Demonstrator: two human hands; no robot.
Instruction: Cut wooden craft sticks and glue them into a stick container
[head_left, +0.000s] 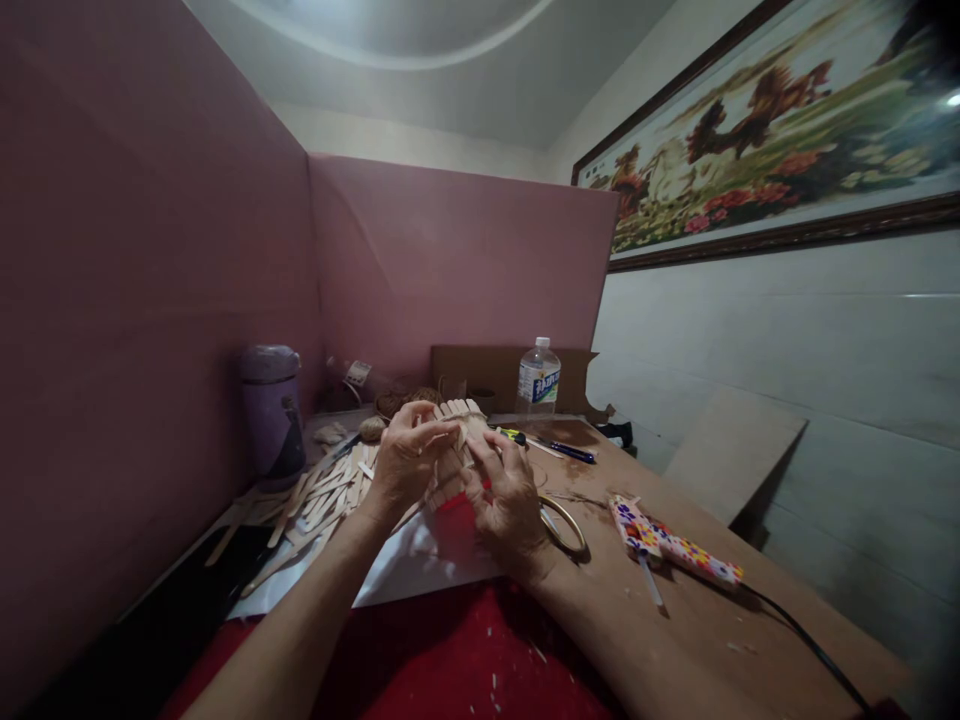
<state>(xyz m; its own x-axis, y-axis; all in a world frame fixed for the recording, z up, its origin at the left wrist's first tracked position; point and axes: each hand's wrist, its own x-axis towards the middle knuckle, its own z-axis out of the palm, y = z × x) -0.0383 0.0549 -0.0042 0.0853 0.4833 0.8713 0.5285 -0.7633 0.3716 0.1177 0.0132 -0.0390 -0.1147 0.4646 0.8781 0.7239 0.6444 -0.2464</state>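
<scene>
Between my two hands is a small piece made of wooden craft sticks [463,408] laid side by side, with what looks like twine across its upper part. My left hand [409,460] grips its left side, thumb and fingers pinched near the top. From the right, my right hand [511,505] holds the lower part, fingers bent over its face. The fingers partly cover the piece. A pile of loose craft sticks [341,495] lies left of my left hand. Gold-handled scissors [566,530] rest just right of my right hand, partly hidden by it.
A flower-patterned glue gun [675,548] with a black cord lies on the right of the table. Behind are a clear plastic bottle [538,380], a dark blue pen [568,452] and balls of twine [397,402]. A purple flask [272,415] stands at the left by the pink partition [465,260].
</scene>
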